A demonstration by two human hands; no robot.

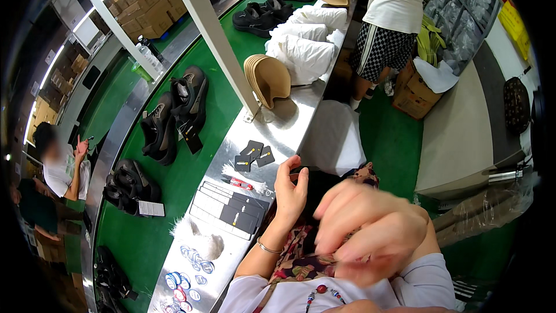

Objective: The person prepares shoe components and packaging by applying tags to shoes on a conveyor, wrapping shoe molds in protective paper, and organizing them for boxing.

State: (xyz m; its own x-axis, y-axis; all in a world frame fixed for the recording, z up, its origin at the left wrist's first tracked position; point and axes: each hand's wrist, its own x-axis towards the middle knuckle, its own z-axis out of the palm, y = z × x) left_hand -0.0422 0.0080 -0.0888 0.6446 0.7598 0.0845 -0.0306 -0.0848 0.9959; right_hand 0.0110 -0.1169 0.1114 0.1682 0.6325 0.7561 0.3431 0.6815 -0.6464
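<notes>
Your blurred right hand (370, 232): grip unreadable. Left hand (291, 190), grip parted, could bump black rectangular cards (246, 208) off silver metal worktop (292, 133).

The metal ledge (289, 134) has a bare stretch between the black tags (253, 153) and the nested brown inserts (269, 78), where a hand could pass, though the inserts and white post (214, 35) block its far end. Low, flat cards (231, 211) and a red tool (238, 184) can be crossed from above toward the green belt (194, 174), where shoes (188, 95) stand as obstacles. The blurred right hand (373, 229) fills the space beside the left hand (291, 189).
</notes>
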